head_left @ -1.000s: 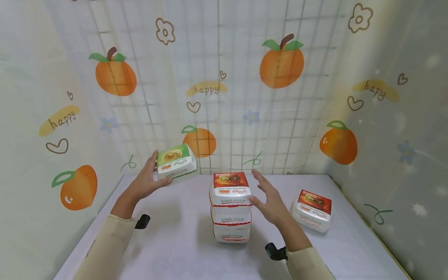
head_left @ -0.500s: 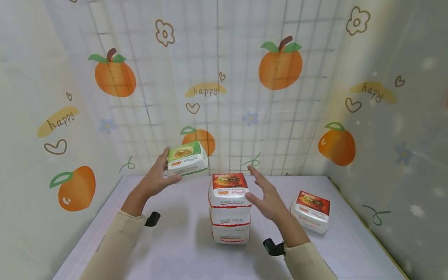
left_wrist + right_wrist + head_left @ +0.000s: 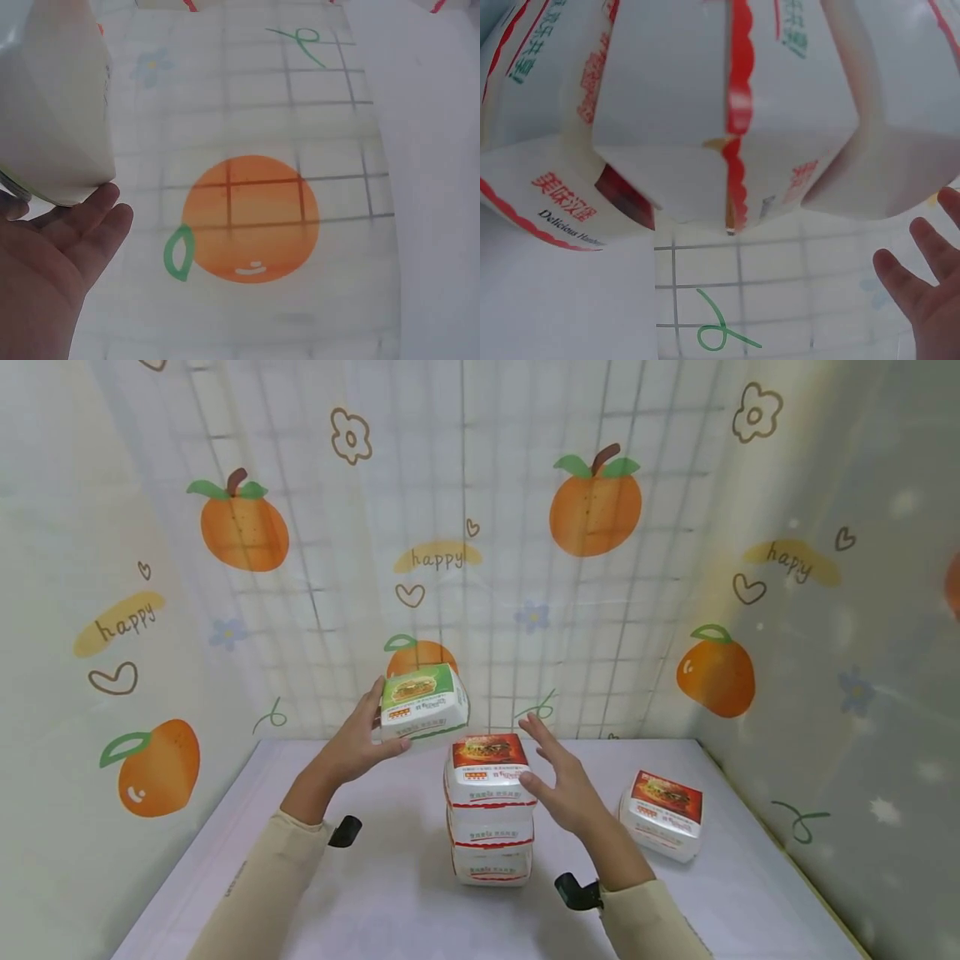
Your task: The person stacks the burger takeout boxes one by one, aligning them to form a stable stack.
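My left hand (image 3: 348,750) grips a green-topped hamburger box (image 3: 425,703) by its left end, holding it in the air, slightly tilted. That box hangs just up and left of a stack of three red-topped hamburger boxes (image 3: 491,827) on the table. In the left wrist view, fingertips (image 3: 105,199) press along the edge of the white box (image 3: 60,112). Beside the stack's upper right side, my right hand (image 3: 567,789) stands with spread fingers and holds nothing. The right wrist view shows the stacked boxes (image 3: 727,105) close by, with the fingers (image 3: 907,281) apart from them.
Another red-topped hamburger box (image 3: 662,814) sits alone on the white table (image 3: 375,893), right of my right hand. A curtain (image 3: 510,577) printed with oranges hangs over a wire grid behind the table and along both sides. Each wrist wears a small black camera (image 3: 577,891).
My left hand has carried the green-topped box rightward, closer to the top of the stack. The right hand has stayed beside the stack. The head view has shifted slightly.
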{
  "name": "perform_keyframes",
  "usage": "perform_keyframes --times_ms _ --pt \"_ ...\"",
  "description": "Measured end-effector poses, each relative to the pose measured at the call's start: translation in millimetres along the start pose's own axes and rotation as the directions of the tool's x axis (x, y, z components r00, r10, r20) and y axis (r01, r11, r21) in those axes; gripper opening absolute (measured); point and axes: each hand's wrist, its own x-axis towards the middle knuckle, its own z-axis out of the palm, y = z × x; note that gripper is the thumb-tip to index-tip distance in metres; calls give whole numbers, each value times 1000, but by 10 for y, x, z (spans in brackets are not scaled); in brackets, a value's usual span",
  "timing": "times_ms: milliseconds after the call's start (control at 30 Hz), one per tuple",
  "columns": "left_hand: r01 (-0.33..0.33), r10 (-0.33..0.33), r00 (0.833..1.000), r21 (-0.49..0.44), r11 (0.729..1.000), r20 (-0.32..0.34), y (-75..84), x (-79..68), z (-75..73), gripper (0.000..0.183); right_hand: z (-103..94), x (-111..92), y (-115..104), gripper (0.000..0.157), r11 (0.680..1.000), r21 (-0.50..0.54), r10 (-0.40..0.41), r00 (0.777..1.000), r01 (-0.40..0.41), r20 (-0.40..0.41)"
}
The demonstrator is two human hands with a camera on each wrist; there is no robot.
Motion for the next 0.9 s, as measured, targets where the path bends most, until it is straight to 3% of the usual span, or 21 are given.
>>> perform_keyframes --times_ms 133,367,533,733,900 --pt "-49 50 999 -23 999 17 66 43 26 102 -3 20 -20 79 1000 2 -20 1000 20 -5" --pt "-26 30 997 -52 998 67 210 54 114 105 -1 25 -46 78 1000 13 -14 1000 14 1" --pt "-89 95 993 -72 993 75 242 115 225 103 -22 62 -46 77 999 22 -45 999 46 -15" --pt "-133 136 987 -35 990 88 293 171 341 107 -51 72 -55 79 999 30 -33 999 34 -32" --pt "-133 131 988 22 991 79 367 193 390 109 -62 85 -74 79 999 29 -15 999 16 -45"
